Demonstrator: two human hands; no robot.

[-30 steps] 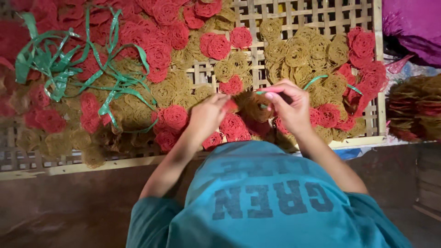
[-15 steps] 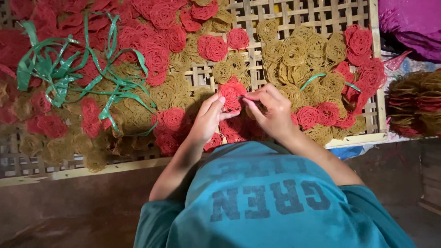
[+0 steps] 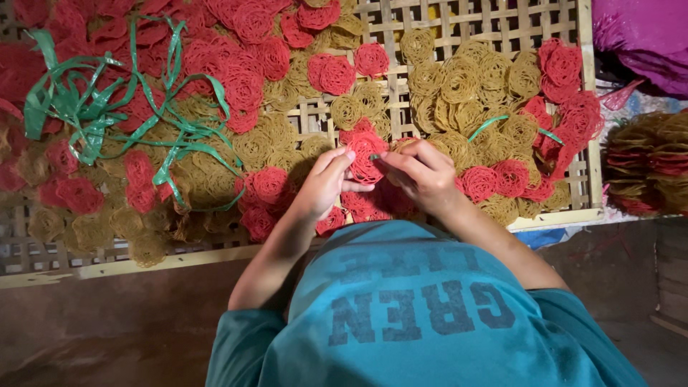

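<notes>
My left hand (image 3: 324, 183) and my right hand (image 3: 423, 172) meet over a woven bamboo tray (image 3: 459, 21). Together they pinch a small stack of red, lacy round discs (image 3: 365, 152), held just above the tray. A tiny bit of green strip shows between my right fingertips at the stack's edge. More red discs (image 3: 269, 185) lie under and beside my left wrist. Tan discs (image 3: 459, 79) lie spread beyond my right hand. My teal shirt (image 3: 423, 308) fills the bottom of the view.
A tangle of green plastic strips (image 3: 107, 115) lies on red and tan discs at the left. One loose green strip (image 3: 502, 122) lies at the right. Bundled disc stacks (image 3: 645, 161) sit off the tray's right edge, below a purple sack (image 3: 638, 36).
My hands have come together from the right side toward the middle. The tan discs the right hand handled are gone from it; both hands now grip a red stack.
</notes>
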